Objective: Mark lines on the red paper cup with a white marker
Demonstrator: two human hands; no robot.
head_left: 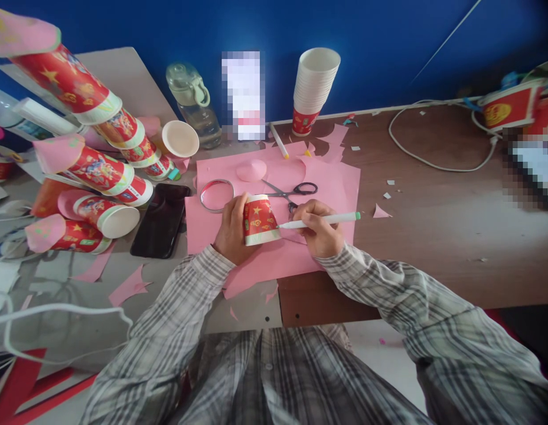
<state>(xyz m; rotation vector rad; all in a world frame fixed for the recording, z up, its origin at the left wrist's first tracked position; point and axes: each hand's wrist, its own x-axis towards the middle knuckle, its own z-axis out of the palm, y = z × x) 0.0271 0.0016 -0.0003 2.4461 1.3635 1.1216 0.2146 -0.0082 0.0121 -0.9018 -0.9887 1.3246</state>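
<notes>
My left hand (232, 233) is closed around a red paper cup (260, 217) printed with gold stars and patterns, tilted on its side, with green marks along its white band. In my right hand (320, 227) is a white marker (329, 219) with a green end, its tip at the cup's lower right edge. Both hands are over sheets of pink paper (212, 248). Just beyond them lie black-handled scissors (306, 188), partly hidden by my right hand, a roll of tape (217, 195) and a pink paper cone (251, 170).
Rocket-like stacks of red cups with pink cones (108, 171) crowd the left, near a black phone (160, 221). A water bottle (194, 106) and a stack of paper cups (316, 82) stand at the back. A white cable (442, 165) curls on the right.
</notes>
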